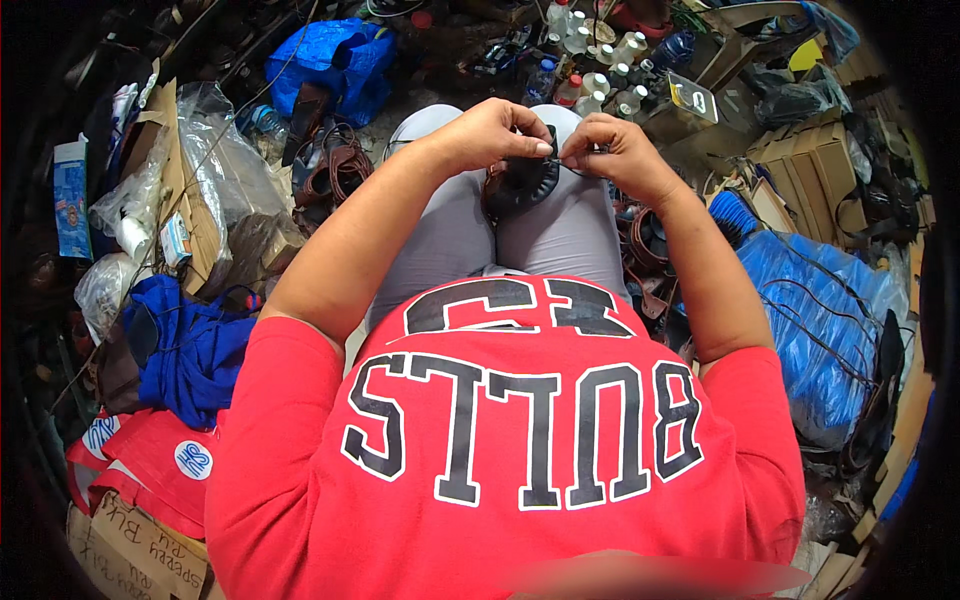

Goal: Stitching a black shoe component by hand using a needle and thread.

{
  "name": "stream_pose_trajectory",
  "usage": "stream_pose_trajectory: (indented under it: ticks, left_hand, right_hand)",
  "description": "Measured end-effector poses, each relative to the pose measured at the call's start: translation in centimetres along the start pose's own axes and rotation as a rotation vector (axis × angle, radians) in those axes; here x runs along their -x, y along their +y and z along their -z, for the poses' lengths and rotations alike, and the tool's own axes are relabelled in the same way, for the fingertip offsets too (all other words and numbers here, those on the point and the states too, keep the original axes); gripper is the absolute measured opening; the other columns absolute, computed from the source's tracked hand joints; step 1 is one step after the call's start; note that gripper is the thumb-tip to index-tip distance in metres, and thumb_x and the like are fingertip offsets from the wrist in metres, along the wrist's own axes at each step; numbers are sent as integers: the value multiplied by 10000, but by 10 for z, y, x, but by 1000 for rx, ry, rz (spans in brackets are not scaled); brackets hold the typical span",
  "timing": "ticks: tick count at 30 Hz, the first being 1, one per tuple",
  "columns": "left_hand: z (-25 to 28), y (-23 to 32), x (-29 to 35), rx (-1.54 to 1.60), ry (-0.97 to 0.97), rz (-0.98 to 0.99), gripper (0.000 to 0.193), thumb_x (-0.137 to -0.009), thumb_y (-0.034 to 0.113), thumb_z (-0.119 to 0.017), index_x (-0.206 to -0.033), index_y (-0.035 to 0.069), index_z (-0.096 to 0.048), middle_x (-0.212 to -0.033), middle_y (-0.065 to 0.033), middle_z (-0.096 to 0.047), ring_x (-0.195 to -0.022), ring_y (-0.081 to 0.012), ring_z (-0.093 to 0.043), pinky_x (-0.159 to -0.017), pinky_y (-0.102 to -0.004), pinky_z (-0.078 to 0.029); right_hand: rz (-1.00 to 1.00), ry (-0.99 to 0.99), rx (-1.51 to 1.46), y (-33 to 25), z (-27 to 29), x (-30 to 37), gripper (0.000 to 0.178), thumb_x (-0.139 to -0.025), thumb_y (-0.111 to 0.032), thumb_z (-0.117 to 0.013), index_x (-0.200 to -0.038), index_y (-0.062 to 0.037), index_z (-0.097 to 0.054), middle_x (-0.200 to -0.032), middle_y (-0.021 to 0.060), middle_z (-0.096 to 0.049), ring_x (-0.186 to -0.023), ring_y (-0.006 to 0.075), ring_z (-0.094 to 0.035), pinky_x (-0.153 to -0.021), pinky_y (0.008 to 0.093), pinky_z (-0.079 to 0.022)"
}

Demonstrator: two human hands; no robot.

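A black shoe (524,186) with stitched gathers round its toe rests between my knees, over the grey trousers (440,240). My left hand (503,134) pinches its upper edge, thumb and forefinger closed. Just to the right of it, my right hand (618,152) is pinched on a thin dark cord at the shoe's edge. The fingertips of both hands nearly meet. Where the cord passes into the shoe is too small to make out.
Bottles (592,82) crowd the floor ahead. Brown leather footwear (338,165) and a blue plastic bag (335,62) lie front left. On the right are a blue plastic-wrapped bundle (825,320) and cardboard (805,165). Blue cloth (190,345) and a cardboard box (140,550) sit at left.
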State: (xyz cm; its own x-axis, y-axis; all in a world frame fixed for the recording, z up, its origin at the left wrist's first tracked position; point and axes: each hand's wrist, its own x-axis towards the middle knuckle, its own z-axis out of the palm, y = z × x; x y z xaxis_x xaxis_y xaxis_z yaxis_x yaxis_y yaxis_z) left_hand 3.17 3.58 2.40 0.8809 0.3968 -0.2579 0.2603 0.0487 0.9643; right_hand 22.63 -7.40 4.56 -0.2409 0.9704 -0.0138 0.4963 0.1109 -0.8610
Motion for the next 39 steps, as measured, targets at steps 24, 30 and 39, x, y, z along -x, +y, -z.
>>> stream_pose_trajectory:
  ticks: [24,30,39]
  left_hand:
    - [-4,-3,-5,-543,277,-261,225,-753,51,-667,-976,35,-644,-948,-83,-623,-836,-144,-585,-741,-302,-467]
    - [0,-16,60,-653,268,-131,254,-786,195,-665,-975,27,-631,-939,-173,-623,-873,-333,-598,-772,-383,-463]
    - [-8,21,50,244,447,-469,315,-940,284,-477,-856,12,-612,-824,-84,-585,-786,-199,-552,-769,-309,-433]
  right_hand:
    - [-30,-18,381,-18,-7,-9,129,-739,-72,-635,-854,-112,-677,-807,102,-601,-769,247,-606,-692,312,-476]
    - [-433,75,-682,19,-1,20,230,-807,-211,-657,-954,-35,-648,-900,26,-584,-849,135,-509,-758,273,-413]
    - [-208,804,-1071,32,-22,-15,327,-946,-320,-458,-879,-32,-598,-866,84,-618,-810,200,-586,-773,329,-464]
